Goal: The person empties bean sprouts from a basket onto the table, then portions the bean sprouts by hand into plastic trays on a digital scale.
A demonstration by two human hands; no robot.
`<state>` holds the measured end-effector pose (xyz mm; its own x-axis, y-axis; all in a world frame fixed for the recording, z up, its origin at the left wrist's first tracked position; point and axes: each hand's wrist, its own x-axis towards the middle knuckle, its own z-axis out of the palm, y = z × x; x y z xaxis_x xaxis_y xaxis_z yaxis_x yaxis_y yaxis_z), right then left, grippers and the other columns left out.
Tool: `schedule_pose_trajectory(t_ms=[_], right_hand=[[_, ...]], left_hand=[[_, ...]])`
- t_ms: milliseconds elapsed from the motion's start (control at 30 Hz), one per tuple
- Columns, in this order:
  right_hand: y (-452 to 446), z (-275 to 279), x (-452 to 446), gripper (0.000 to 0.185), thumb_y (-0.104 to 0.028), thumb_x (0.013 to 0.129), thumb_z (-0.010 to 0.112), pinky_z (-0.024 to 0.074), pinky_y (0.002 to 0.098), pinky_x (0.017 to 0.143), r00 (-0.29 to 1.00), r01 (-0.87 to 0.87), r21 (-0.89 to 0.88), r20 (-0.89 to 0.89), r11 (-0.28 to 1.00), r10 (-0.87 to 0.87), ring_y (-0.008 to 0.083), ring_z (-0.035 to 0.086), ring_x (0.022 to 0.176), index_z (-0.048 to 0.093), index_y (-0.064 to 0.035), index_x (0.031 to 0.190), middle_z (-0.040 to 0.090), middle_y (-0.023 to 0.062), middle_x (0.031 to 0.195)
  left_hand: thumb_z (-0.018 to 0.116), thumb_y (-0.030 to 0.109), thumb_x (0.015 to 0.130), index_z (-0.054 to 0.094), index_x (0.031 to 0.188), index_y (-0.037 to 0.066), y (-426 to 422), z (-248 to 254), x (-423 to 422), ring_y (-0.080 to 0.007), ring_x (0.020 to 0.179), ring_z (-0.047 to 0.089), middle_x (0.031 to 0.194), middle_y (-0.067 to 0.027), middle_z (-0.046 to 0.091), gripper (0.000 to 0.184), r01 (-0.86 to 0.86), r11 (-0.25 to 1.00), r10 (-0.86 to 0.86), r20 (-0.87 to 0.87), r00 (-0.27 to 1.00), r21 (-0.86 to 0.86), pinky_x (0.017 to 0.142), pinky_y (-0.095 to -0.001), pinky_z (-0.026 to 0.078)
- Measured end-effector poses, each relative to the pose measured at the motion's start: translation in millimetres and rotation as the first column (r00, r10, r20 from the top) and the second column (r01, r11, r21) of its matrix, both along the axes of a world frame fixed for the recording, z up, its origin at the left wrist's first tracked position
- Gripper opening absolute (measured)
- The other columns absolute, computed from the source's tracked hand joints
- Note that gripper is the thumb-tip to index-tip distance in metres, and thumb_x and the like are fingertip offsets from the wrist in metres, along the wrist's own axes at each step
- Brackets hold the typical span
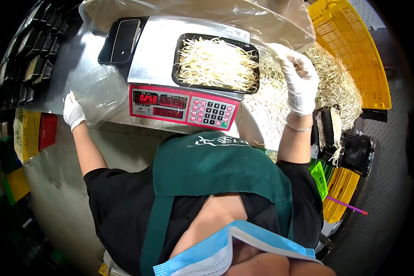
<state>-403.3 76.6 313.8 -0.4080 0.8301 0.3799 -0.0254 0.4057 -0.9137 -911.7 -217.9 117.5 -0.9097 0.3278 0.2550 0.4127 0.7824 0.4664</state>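
My left hand (73,112), in a white glove, is at the left side of a clear plastic lid (99,92), its fingers closed on the lid's edge. A black tray (176,69) filled with bean sprouts (216,64) rests on the scale (184,106), whose red display reads about 0.250. To the right of this tray is my gloved right hand (301,78), over the loose sprouts. Its fingers stretch to the left, partly bent, and I make out nothing held in them.
Beside the scale lies a black tray (120,41) with a phone-like shape. Clear plastic sheeting (207,14) covers the back. More sprouts (338,87) heap before a yellow basket (354,41). Stacked black trays (34,55) stand left; other black trays (356,152) are at right.
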Motion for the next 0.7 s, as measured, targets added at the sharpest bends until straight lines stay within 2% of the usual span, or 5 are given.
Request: schedule_pose_trajectory(t_ms=[100, 233, 333, 433, 700], right_hand=[[-3.5, -6.9, -27.0, 0.021, -0.009, 0.085, 0.067, 0.0498, 0.0235, 0.076, 0.994, -0.037, 0.167, -0.094, 0.985, 0.053, 0.0120, 0.062, 0.081, 0.064, -0.0004, 0.104, 0.068, 0.0089, 0.095], [-1.7, -10.1, -38.1, 0.018, -0.011, 0.076, 0.069, 0.0446, 0.0369, 0.090, 0.874, -0.142, 0.593, 0.451, 0.792, -0.181, 0.0284, 0.060, 0.098, 0.071, -0.0102, 0.094, 0.066, 0.0107, 0.104], [-2.1, -8.0, -32.4, 0.026, -0.008, 0.069, 0.065, 0.0398, 0.0426, 0.097, 0.876, -0.402, 0.533, 0.461, 0.745, 0.143, 0.0302, 0.055, 0.110, 0.072, -0.0152, 0.093, 0.061, 0.0130, 0.117], [-13.6, -16.1, -30.4, 0.034, -0.004, 0.063, 0.060, 0.0373, 0.0421, 0.100, 0.748, -0.397, 0.554, 0.657, 0.731, -0.092, 0.0346, 0.051, 0.113, 0.072, -0.0147, 0.092, 0.059, 0.0139, 0.121], [-1.3, -24.2, -26.1, 0.021, -0.019, 0.076, 0.066, 0.0349, 0.0429, 0.102, 0.836, -0.315, 0.515, 0.549, 0.797, -0.025, 0.0331, 0.049, 0.117, 0.071, -0.0100, 0.094, 0.058, 0.0148, 0.122]], left_hand=[[0.033, 0.044, 0.097, 0.059, 0.097, 0.015, 6.9, 7.5, 11.3, -0.0347, 0.075, 0.060, 0.084, -0.0116, 0.064, 0.040, -0.033, 0.996, 0.031, -0.016, 0.999, -0.077, 0.067, -0.0407, 0.046], [0.040, 0.036, 0.096, 0.061, 0.093, 0.009, -6.7, -25.7, -34.2, -0.0361, 0.069, 0.057, 0.076, -0.0164, 0.061, 0.034, 0.163, 0.986, -0.156, -0.224, 0.962, 0.015, 0.064, -0.0407, 0.045], [0.045, 0.031, 0.095, 0.062, 0.089, 0.006, -3.1, -16.9, -18.1, -0.0370, 0.066, 0.056, 0.073, -0.0185, 0.060, 0.031, 0.192, 0.981, -0.179, -0.227, 0.957, 0.039, 0.062, -0.0416, 0.044], [0.045, 0.029, 0.095, 0.063, 0.088, 0.005, -3.4, -17.2, -16.9, -0.0373, 0.066, 0.056, 0.076, -0.0185, 0.060, 0.031, 0.125, 0.992, -0.127, -0.176, 0.976, -0.025, 0.060, -0.0442, 0.044], [0.043, 0.036, 0.096, 0.062, 0.095, 0.008, -5.0, -27.7, -28.9, -0.0338, 0.071, 0.061, 0.083, -0.0172, 0.063, 0.034, 0.013, 0.996, -0.025, -0.141, 0.990, -0.086, 0.060, -0.0444, 0.046]])
